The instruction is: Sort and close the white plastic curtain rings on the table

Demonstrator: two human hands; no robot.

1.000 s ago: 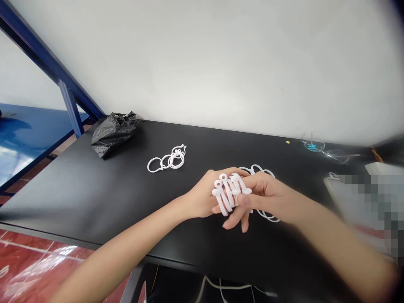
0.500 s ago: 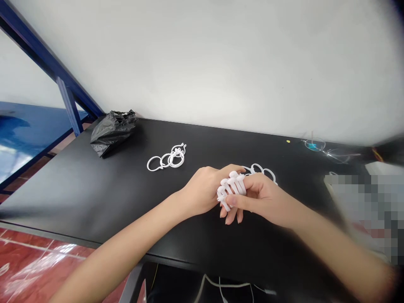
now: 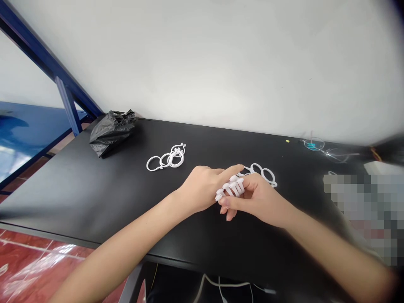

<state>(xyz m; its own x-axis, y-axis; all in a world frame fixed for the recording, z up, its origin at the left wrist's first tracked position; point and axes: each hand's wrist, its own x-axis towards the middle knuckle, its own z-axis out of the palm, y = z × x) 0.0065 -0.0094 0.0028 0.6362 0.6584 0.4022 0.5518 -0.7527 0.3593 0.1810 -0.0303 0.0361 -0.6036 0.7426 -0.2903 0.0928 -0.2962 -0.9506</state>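
Note:
A bunch of white plastic curtain rings [image 3: 234, 188] is bunched up between my two hands above the black table. My left hand [image 3: 203, 185] is closed against the far side of the bunch, its index finger reaching over the top. From the right, my right hand [image 3: 263, 200] grips the same rings, with the thumb pressed on their near side. Some fingertips show below the bunch; most other fingers are hidden. Just behind my right hand, more white rings [image 3: 268, 176] lie on the table. Another small pile of white rings [image 3: 175, 159] rests to the left.
A crumpled black plastic bag [image 3: 112, 134] sits at the table's back left, by a blue metal frame [image 3: 67, 105]. Clear eyeglasses [image 3: 314, 144] lie near the wall at the right. A blurred pale object [image 3: 356, 210] occupies the right edge. Cables [image 3: 221, 285] hang below the table [image 3: 126, 185].
The rings in my hands have been pushed closer together and turned, from splayed to a tight stack. My right thumb has slid left along them. The piles on the table stay put.

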